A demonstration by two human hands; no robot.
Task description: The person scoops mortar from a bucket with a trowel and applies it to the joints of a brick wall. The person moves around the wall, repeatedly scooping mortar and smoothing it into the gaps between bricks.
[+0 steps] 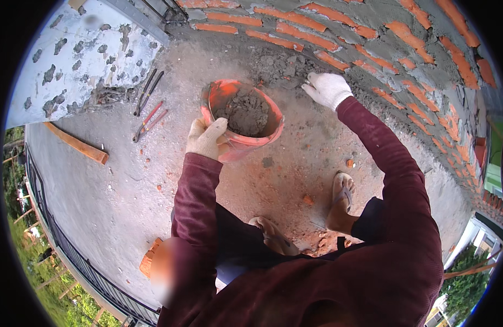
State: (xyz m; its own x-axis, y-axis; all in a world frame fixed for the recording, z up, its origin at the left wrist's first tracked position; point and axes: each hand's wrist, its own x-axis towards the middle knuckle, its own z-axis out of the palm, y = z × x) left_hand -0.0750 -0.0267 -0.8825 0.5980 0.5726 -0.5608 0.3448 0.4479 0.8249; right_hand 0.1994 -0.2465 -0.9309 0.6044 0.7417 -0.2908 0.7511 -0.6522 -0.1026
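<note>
My left hand (207, 137) in a white knit glove grips the near-left rim of an orange-red bucket (269, 103), thumb over the edge. Grey, lumpy mortar (246, 111) lies inside the bucket. My right hand (328, 90), also gloved, is open with slightly bent fingers, at a heap of grey mortar (281, 68) along the foot of the brick wall (360, 22). Whether its fingertips touch the heap I cannot tell.
Red-handled pliers (148, 122) and a dark-handled tool (145, 92) lie left of the bucket. Beyond are a pitted white block (82, 54) and a curved wooden plank (77, 141). A brick (150, 253) lies lower left; a railing (50, 212) edges the floor.
</note>
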